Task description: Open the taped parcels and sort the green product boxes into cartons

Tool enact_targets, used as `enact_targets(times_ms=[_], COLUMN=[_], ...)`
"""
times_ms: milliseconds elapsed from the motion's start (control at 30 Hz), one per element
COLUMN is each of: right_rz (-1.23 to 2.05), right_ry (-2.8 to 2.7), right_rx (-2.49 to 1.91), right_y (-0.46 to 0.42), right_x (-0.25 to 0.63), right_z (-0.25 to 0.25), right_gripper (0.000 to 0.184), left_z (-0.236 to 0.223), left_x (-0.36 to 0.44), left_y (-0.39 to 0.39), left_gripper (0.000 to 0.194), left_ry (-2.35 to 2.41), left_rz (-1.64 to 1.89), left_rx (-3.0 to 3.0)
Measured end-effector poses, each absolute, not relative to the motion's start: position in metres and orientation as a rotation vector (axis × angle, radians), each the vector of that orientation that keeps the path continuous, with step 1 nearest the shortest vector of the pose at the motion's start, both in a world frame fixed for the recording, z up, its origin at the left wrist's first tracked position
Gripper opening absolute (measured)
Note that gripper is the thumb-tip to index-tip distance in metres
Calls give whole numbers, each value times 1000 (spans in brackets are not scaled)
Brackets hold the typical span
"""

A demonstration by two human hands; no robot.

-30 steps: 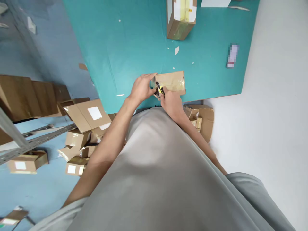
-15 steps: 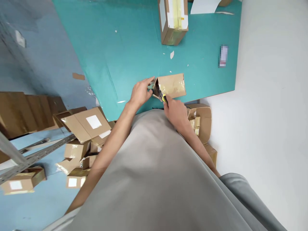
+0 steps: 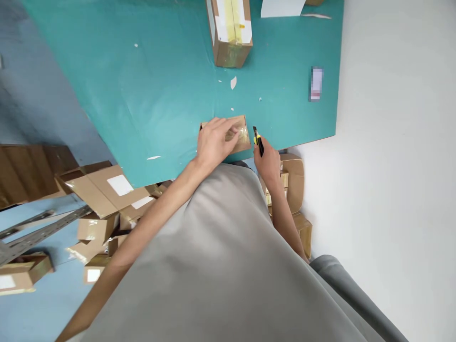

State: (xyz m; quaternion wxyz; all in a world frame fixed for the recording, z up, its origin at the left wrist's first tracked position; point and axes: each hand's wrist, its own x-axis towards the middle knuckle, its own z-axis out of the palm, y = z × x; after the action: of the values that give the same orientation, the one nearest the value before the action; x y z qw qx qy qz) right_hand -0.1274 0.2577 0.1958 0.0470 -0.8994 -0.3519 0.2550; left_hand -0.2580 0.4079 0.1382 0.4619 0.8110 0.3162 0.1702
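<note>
A small brown cardboard box (image 3: 243, 137) lies near the front edge of the green table (image 3: 160, 95), with shiny tape at its right end. My left hand (image 3: 215, 138) rests over the box's top, thumb and fingers apart, and covers much of it. To the right of the box, my right hand (image 3: 268, 157) is closed around a yellow and black utility knife (image 3: 258, 141). The knife's blade end points away from me, just clear of the box's right end.
A taller taped carton (image 3: 233, 35) stands farther back, beside a white sheet (image 3: 281, 7). A pixelated item (image 3: 316, 84) lies at the right. Paper scraps dot the tabletop. Cardboard boxes (image 3: 103, 190) pile up at lower left; an open carton (image 3: 294, 183) stands below right. A white wall (image 3: 395, 118) bounds the right.
My left hand has moved from the box's open left end onto its top. My right hand has drawn the utility knife out of that opening to beyond the right end. The view has shifted.
</note>
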Motion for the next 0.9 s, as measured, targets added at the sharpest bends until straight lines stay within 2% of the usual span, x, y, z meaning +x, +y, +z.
enact_targets(times_ms=[167,367,600,900], right_rz=[900,1022,1031,1036], right_ry=[-1236,-1348,-1403,-1420], right_rx=[-2680,-2652,-2618,-2683], right_y=[261,263,266,270], right_x=[-115,-101,-97,-104], right_z=[192,189,189,197], right_gripper=[60,62,62,65], left_z=[124,118,116,100], left_x=[-245,-243,-243,-243], left_y=[400,393,389,388], left_gripper=[46,49,50,41], left_ry=[745,927,998,916], left_rz=[367,414,428,487], left_rx=[2056,1989,1957,1980])
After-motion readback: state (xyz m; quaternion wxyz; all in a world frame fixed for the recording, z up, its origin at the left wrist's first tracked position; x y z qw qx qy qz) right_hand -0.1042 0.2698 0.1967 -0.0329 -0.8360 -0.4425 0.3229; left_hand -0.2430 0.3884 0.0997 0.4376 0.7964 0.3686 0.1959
